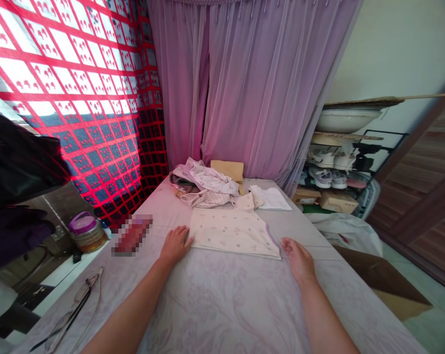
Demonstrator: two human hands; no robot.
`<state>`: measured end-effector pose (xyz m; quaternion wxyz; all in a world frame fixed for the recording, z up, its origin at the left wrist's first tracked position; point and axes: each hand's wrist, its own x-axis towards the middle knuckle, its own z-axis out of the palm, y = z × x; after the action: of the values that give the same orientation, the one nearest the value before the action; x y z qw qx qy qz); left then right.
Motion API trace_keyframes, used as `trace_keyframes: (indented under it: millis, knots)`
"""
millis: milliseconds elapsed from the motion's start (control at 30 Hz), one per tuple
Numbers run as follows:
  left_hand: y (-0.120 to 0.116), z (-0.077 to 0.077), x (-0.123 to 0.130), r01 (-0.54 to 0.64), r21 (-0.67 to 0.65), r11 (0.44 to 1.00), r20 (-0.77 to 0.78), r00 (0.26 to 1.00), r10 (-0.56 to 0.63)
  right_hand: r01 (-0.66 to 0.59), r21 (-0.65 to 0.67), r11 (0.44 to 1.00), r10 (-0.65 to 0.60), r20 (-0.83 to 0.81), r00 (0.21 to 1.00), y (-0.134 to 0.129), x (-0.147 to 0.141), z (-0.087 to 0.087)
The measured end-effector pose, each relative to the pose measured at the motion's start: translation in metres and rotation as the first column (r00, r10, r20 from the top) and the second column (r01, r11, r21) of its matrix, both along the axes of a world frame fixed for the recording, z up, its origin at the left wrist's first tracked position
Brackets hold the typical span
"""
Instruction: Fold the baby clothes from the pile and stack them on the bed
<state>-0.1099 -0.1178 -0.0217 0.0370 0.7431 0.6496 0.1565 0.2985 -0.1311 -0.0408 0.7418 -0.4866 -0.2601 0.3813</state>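
Note:
A cream garment with small printed motifs point(233, 231) lies flat on the patterned cloth surface point(225, 300), one sleeve pointing toward the back. Purple trim runs along its right edge. My left hand point(176, 243) rests palm down at the garment's left edge, fingers apart and holding nothing. Beside the right edge, my right hand point(298, 258) is turned partly on its side, its fingers loosely extended with nothing in them. Behind the garment is a heap of crumpled clothes point(211, 182). A folded yellow cloth point(227, 169) and a folded white cloth point(270, 198) lie near the back.
Eyeglasses point(76, 307) lie at the front left, with a pixelated red item point(133, 236) beyond them. A jar with a purple lid point(87, 231) stands off the left edge. At the right are an open cardboard box point(384, 280) and a shoe rack point(329, 167).

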Motion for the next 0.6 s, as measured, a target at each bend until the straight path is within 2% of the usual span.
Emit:
trace_keyframes:
  millis: [367, 600]
  knots:
    - [-0.0008, 0.0, 0.0008, -0.012, 0.014, 1.0, 0.016, 1.0, 0.012, -0.003, 0.028, 1.0, 0.002, 0.034, 0.999, -0.0005, 0.0017, -0.0048]
    - [-0.0008, -0.0009, 0.0016, -0.024, 0.005, 1.0, 0.011, 1.0, 0.024, -0.009, -0.051, 0.999, 0.015, 0.117, 0.993, -0.0066, -0.001, -0.0027]
